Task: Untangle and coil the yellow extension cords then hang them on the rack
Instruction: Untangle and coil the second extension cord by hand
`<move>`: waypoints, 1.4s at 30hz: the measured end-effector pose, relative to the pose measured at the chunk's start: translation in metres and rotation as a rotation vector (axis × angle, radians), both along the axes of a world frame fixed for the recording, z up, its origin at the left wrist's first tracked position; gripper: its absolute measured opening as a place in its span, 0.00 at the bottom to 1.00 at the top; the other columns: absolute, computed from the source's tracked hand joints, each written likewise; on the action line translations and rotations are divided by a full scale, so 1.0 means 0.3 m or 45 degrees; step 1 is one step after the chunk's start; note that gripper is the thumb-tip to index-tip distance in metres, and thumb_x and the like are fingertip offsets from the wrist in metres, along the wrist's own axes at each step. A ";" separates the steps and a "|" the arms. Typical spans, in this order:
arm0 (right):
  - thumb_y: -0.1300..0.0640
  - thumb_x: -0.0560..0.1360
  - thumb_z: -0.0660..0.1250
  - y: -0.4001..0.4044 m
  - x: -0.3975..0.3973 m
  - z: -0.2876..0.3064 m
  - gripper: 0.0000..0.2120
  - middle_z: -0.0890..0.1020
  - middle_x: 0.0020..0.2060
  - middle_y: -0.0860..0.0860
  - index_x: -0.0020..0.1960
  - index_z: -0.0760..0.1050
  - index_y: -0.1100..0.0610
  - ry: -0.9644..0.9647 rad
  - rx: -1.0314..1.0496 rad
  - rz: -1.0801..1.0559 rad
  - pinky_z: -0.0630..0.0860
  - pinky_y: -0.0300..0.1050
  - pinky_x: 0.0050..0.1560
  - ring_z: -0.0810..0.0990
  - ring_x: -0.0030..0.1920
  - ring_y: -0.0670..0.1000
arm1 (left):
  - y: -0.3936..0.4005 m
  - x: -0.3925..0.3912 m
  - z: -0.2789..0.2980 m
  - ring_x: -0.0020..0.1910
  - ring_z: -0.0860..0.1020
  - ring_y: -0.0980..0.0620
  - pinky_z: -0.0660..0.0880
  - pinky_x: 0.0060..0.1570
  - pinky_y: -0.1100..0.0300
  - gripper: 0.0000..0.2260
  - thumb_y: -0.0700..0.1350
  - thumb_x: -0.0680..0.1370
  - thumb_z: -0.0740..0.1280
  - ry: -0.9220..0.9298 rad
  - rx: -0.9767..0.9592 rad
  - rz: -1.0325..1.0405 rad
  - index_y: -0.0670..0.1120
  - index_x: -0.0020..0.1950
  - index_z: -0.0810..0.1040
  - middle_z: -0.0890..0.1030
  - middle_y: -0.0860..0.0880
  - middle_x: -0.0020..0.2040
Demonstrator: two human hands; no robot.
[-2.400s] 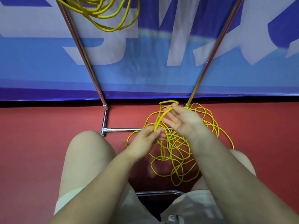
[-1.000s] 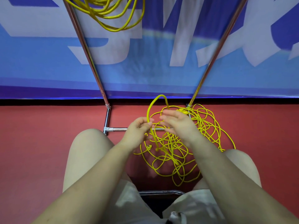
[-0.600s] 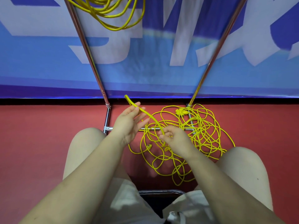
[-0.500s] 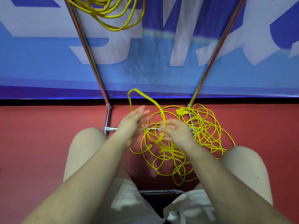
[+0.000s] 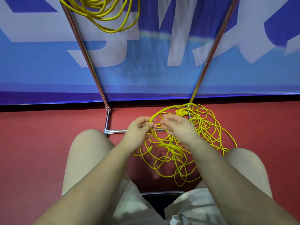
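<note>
Rack poles flank our knees; left hand grip pinches tangled yellow cord, right hand loose, fingers relaxed.

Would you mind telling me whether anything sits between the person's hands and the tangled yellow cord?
Nothing visible does: the left hand already pinches a strand of the tangled cord, and the right hand hovers beside it.

I see a red floor carrying a loose tangle of yellow cord, its loops spread between the knees. The rack's metal base bars rest on the floor beside the tangle; some loops overlap them.
</note>
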State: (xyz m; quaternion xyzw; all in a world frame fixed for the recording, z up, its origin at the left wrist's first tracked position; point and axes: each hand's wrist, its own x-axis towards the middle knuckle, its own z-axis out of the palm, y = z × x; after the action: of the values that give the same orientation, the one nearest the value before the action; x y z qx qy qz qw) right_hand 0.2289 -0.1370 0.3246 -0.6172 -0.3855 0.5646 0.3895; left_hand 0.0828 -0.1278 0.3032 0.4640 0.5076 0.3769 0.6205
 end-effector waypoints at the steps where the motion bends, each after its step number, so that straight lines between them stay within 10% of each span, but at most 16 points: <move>1: 0.59 0.78 0.62 -0.017 0.003 -0.018 0.14 0.80 0.51 0.54 0.62 0.73 0.60 -0.141 0.015 0.085 0.71 0.27 0.41 0.78 0.49 0.49 | 0.004 -0.001 0.004 0.35 0.79 0.60 0.77 0.40 0.61 0.08 0.36 0.80 0.60 -0.018 -0.009 0.026 0.47 0.49 0.76 0.80 0.54 0.36; 12: 0.59 0.79 0.61 -0.077 0.024 -0.067 0.13 0.79 0.49 0.57 0.60 0.73 0.64 -0.205 -0.222 0.225 0.69 0.25 0.30 0.75 0.36 0.43 | 0.077 0.004 0.080 0.37 0.81 0.58 0.80 0.37 0.60 0.07 0.37 0.81 0.59 -0.238 -0.049 0.212 0.46 0.50 0.75 0.79 0.50 0.40; 15: 0.57 0.77 0.65 -0.067 0.034 -0.055 0.03 0.80 0.44 0.52 0.50 0.74 0.54 -0.148 -0.189 0.170 0.70 0.35 0.38 0.76 0.37 0.43 | 0.112 -0.010 0.092 0.41 0.80 0.54 0.81 0.37 0.58 0.06 0.37 0.80 0.60 -0.356 -0.140 0.345 0.46 0.49 0.75 0.79 0.49 0.42; 20: 0.61 0.74 0.68 -0.051 0.048 -0.038 0.02 0.80 0.40 0.47 0.46 0.76 0.55 -0.120 -0.018 0.087 0.70 0.22 0.38 0.76 0.39 0.40 | 0.137 -0.023 0.086 0.43 0.80 0.52 0.82 0.36 0.57 0.06 0.37 0.81 0.59 -0.502 -0.258 0.467 0.44 0.49 0.74 0.79 0.48 0.44; 24: 0.59 0.76 0.65 -0.029 0.039 -0.036 0.04 0.82 0.46 0.51 0.44 0.78 0.54 -0.019 0.002 0.022 0.71 0.38 0.58 0.79 0.49 0.45 | 0.139 -0.018 0.069 0.50 0.79 0.50 0.80 0.39 0.58 0.07 0.39 0.82 0.57 -0.630 -0.301 0.508 0.43 0.57 0.73 0.79 0.47 0.48; 30: 0.62 0.76 0.65 0.019 0.025 -0.011 0.04 0.82 0.41 0.53 0.44 0.79 0.59 0.126 0.074 -0.150 0.74 0.38 0.51 0.79 0.43 0.47 | 0.045 0.064 -0.020 0.61 0.76 0.50 0.68 0.67 0.54 0.09 0.47 0.81 0.59 -0.113 -0.132 -0.089 0.48 0.57 0.76 0.80 0.46 0.58; 34: 0.59 0.77 0.64 0.054 0.041 0.014 0.05 0.80 0.39 0.49 0.48 0.78 0.59 0.175 0.020 -0.370 0.72 0.33 0.35 0.76 0.38 0.44 | 0.007 0.063 -0.036 0.44 0.76 0.52 0.72 0.53 0.54 0.07 0.41 0.81 0.60 0.124 0.069 -0.206 0.49 0.49 0.77 0.80 0.49 0.41; 38: 0.60 0.79 0.60 0.078 0.086 0.034 0.05 0.79 0.39 0.51 0.45 0.72 0.56 0.594 -0.173 -0.596 0.77 0.47 0.46 0.79 0.40 0.48 | 0.028 0.005 -0.033 0.35 0.71 0.57 0.69 0.40 0.59 0.09 0.40 0.80 0.60 0.217 0.139 -0.171 0.49 0.44 0.77 0.75 0.52 0.35; 42: 0.62 0.79 0.59 0.110 0.147 0.043 0.06 0.78 0.41 0.53 0.44 0.71 0.59 0.852 -0.242 -0.796 0.79 0.48 0.38 0.79 0.39 0.49 | 0.044 -0.064 -0.045 0.31 0.69 0.58 0.67 0.36 0.62 0.08 0.40 0.80 0.61 0.255 0.097 -0.039 0.47 0.43 0.76 0.73 0.55 0.31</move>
State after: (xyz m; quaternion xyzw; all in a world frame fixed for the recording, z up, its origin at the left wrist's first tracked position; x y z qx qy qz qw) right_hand 0.2729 -0.1038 0.3373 -0.5205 0.0193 0.6209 0.5858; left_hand 0.0636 -0.1145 0.2897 0.5303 0.5451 0.3382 0.5543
